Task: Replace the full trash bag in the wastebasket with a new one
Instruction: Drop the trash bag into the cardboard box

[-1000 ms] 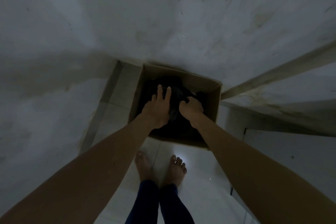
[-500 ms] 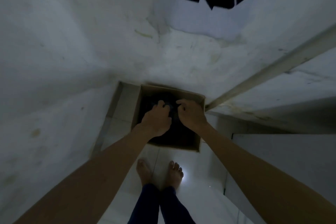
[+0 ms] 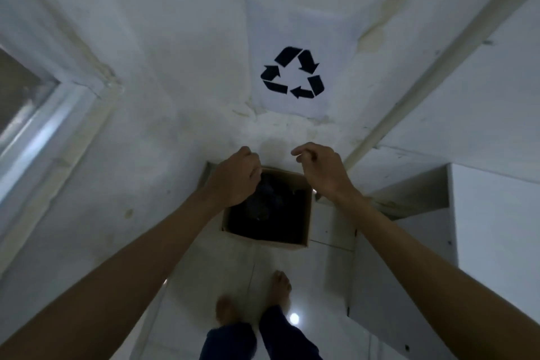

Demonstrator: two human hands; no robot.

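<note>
Both my hands have come up out of the cardboard box (image 3: 304, 221) since a moment ago, when they were down on the dark trash bag (image 3: 271, 204). Nearest, my bare feet (image 3: 254, 301) stand on the pale floor. My arms reach forward: my left hand (image 3: 236, 178) is curled in a loose fist, holding nothing I can make out; my right hand (image 3: 320, 168), apart from it, hangs with fingers loosely bent, empty. Below them the bag sits in the box against the wall. Farther up, a recycling symbol (image 3: 293, 73) marks the wall.
</note>
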